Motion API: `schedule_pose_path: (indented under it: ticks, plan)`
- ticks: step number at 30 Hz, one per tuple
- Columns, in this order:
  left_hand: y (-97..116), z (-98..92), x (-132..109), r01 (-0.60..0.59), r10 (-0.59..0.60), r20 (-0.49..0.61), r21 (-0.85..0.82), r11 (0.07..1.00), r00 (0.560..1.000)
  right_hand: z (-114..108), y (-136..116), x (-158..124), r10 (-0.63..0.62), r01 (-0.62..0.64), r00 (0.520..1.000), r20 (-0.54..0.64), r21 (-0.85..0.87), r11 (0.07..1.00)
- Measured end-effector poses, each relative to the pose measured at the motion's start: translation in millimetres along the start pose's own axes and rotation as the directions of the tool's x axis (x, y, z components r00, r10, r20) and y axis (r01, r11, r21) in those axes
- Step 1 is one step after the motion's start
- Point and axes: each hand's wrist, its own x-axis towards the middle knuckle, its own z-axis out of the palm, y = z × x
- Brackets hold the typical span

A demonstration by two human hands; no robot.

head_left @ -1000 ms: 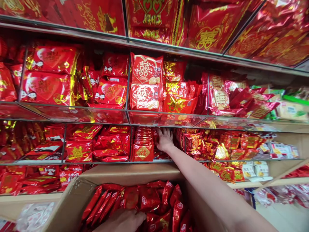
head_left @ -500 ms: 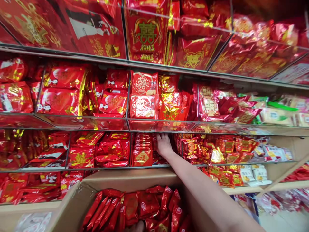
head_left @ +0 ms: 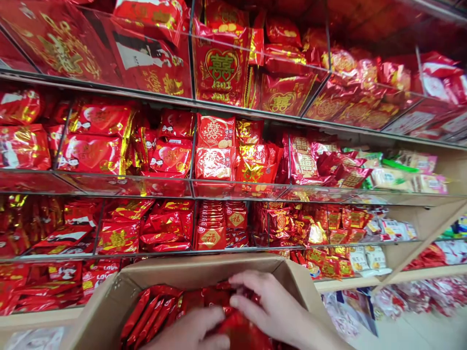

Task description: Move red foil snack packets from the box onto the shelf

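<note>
Both my hands are inside an open cardboard box (head_left: 164,268) filled with red foil snack packets (head_left: 155,316). My right hand (head_left: 272,304) is over the packets at the right side, with thumb and fingers apart and nothing seen between them. Lower and to the left is my left hand (head_left: 195,328), blurred, its visible fingers stretched apart against the packets. A larger red area of wrapper lies between the two hands. In the shelf compartment just behind the box stand stacked red packets (head_left: 210,238) with a gold diamond, beside a shorter stack (head_left: 236,218).
Shelves with clear front strips (head_left: 233,189) hold several rows of red and gold packets above and behind the box. White packets (head_left: 375,260) sit at the lower right. A slanted wooden shelf side (head_left: 430,233) borders the bays on the right.
My right hand has come down from the shelf compartment into the box. A short stack now shows where it was. My left hand has risen further into view among the packets.
</note>
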Motion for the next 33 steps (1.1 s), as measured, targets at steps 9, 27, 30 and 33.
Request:
schedule_pose_path:
  ticks: [9, 27, 30, 33]
  plan:
    - [14, -24.1, 2, -0.076, -0.058, -0.186, -0.640, 0.764, 0.981, 13, 20, 1, 0.199, -0.170, 0.979, 0.041, 0.700, 0.693]
    - [14, -13.7, 6, 0.006, -0.095, -0.070, -0.774, 0.633, 0.993, 19, 26, -5, 0.402, -0.183, 0.895, -0.192, 0.666, 0.724]
    - [8, -15.5, 8, 0.033, -0.180, -0.103, -0.779, 0.627, 0.978, 18, 27, -7, 0.375, -0.164, 0.896, -0.239, 0.606, 0.779]
    - [5, -18.3, 9, 0.067, -0.252, -0.099, -0.815, 0.576, 0.963, 17, 26, -8, 0.347, -0.153, 0.906, -0.241, 0.579, 0.801]
